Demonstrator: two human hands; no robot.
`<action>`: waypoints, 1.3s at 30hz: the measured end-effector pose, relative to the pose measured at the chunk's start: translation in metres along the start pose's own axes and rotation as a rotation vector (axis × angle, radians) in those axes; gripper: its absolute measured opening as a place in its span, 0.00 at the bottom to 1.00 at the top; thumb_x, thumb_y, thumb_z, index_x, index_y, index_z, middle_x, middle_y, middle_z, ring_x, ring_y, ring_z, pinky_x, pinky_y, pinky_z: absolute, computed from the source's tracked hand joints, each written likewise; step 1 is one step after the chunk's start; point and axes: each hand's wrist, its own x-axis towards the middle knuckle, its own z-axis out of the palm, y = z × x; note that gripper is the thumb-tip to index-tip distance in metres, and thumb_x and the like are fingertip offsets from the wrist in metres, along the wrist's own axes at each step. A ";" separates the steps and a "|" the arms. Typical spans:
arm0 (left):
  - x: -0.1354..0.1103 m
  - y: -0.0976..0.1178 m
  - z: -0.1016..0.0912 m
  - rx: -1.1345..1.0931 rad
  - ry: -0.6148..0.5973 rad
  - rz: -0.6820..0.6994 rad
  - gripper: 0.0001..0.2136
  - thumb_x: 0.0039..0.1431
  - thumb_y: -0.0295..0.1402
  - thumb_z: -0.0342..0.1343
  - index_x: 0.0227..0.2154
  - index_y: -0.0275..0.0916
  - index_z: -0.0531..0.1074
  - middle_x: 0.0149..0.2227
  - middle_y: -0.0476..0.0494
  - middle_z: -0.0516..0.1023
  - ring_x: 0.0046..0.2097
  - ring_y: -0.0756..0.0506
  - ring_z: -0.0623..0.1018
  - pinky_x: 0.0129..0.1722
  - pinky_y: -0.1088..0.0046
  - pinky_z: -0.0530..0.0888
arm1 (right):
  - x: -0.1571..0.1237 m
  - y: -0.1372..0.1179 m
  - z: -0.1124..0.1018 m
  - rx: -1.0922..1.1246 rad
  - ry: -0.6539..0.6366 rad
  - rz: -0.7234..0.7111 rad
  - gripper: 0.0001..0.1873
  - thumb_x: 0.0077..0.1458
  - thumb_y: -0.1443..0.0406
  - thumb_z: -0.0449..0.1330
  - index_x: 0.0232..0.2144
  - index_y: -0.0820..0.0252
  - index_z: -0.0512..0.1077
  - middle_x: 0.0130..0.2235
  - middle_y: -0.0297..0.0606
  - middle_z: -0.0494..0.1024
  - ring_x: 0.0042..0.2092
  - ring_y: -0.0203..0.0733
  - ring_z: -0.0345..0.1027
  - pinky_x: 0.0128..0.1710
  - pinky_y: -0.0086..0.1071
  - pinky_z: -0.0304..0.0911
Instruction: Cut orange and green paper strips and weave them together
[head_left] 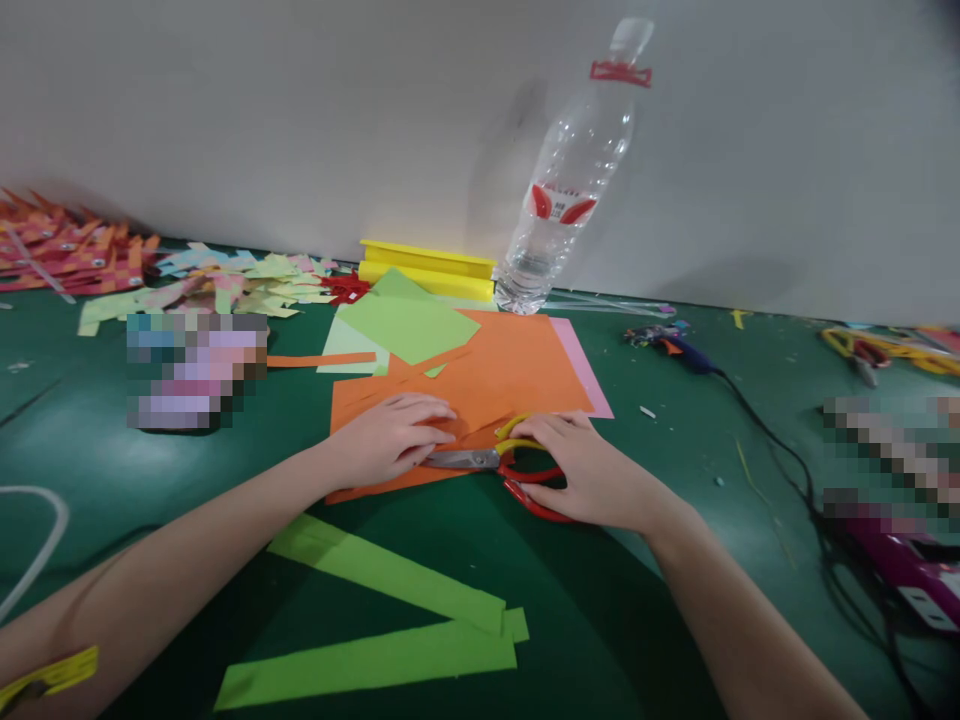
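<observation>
My right hand [581, 468] grips a pair of scissors [478, 459] by its red and yellow handles, with the metal blades pointing left. The blades lie at the near edge of an orange paper sheet [517, 370]. At the blade tips, my left hand [394, 435] presses on the orange paper with bent fingers, thumb close to the edge; part of the paper is hidden under it. A light green paper piece [409, 315] lies on top at the back, and a pink sheet [581, 365] shows beneath on the right. Nearer to me are green paper strips [382, 655].
A tilted plastic bottle [566, 170] stands by the wall beside a yellow holder [427, 270]. Paper scraps [255, 280] and folded orange-red pieces [71, 245] are heaped back left. A blurred-out object [195, 375] lies left; a blue-handled tool [686, 355] with a black cable lies right.
</observation>
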 end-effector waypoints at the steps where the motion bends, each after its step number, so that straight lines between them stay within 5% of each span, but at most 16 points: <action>1: 0.000 0.000 0.000 0.003 -0.006 0.001 0.14 0.64 0.28 0.45 0.49 0.43 0.71 0.55 0.44 0.68 0.58 0.43 0.65 0.56 0.59 0.65 | 0.000 0.000 -0.001 -0.005 -0.002 0.005 0.19 0.52 0.55 0.57 0.46 0.54 0.67 0.47 0.41 0.75 0.47 0.50 0.68 0.46 0.43 0.59; 39: 0.001 -0.001 0.007 0.059 -0.036 -0.078 0.18 0.66 0.25 0.38 0.54 0.42 0.64 0.58 0.42 0.64 0.59 0.43 0.62 0.57 0.62 0.60 | 0.000 -0.004 0.001 -0.046 -0.036 0.079 0.18 0.49 0.60 0.58 0.44 0.57 0.66 0.44 0.43 0.74 0.46 0.52 0.65 0.45 0.43 0.57</action>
